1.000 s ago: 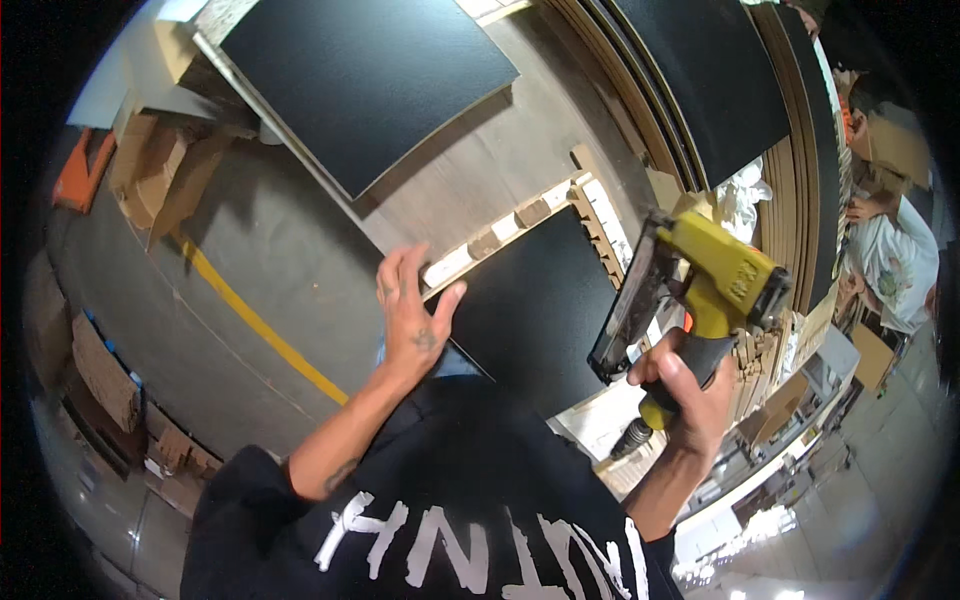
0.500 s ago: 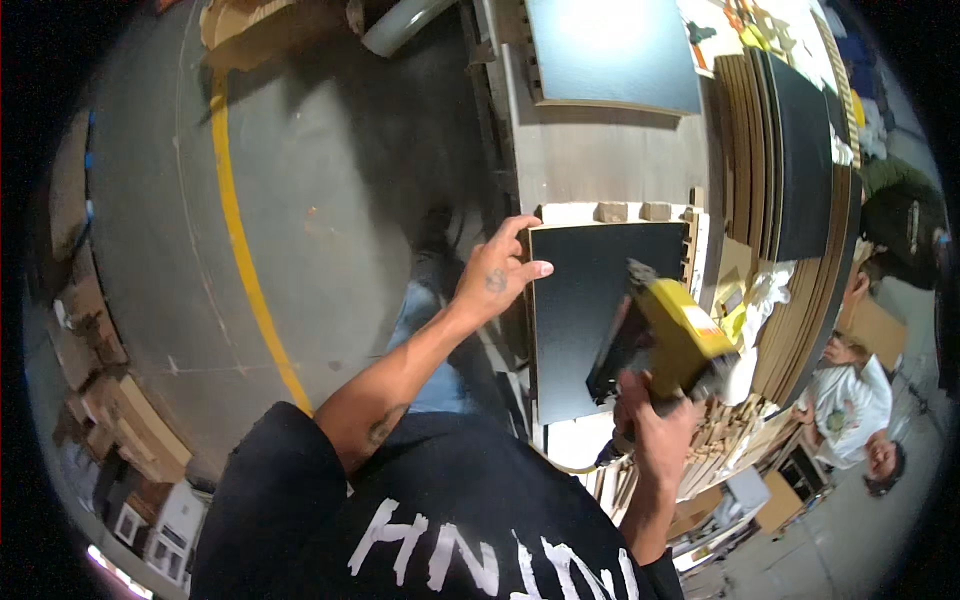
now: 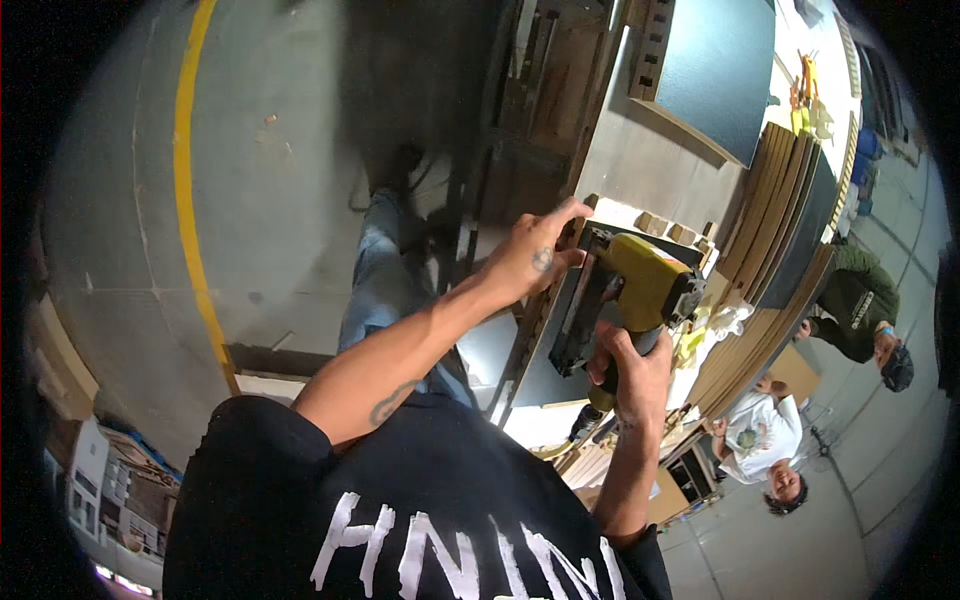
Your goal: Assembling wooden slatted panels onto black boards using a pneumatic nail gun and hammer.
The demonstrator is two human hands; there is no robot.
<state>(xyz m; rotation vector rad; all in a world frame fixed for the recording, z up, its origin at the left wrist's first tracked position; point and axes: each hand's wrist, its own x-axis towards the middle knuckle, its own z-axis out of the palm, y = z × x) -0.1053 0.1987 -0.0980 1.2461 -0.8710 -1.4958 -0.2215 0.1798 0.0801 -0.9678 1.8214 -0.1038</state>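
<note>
On the left, a grey floor [image 3: 270,150] carries a yellow line [image 3: 190,200], and the person's jeans-clad leg [image 3: 375,280] stands beside a workbench [image 3: 640,165]. At the bench's near edge the left hand [image 3: 530,262] lies on a wooden frame [image 3: 560,275], fingers spread and curled over its edge, seemingly to steady it against the tool. Just right of it, the right hand [image 3: 630,365] is wrapped tight around the grip of a yellow nail gun [image 3: 640,295], whose dark magazine slants down along a black panel [image 3: 560,340] set in the frame; the nose points toward the frame near the left hand, though the contact point is hidden. Small wood blocks [image 3: 665,228] line the frame's far side. Farther back lies a second dark panel [image 3: 715,70]. To the right, boards [image 3: 775,200] stand stacked on edge against the bench. Beyond them two other people, one in green [image 3: 855,300], one in white [image 3: 760,440], are well apart from the work.
</note>
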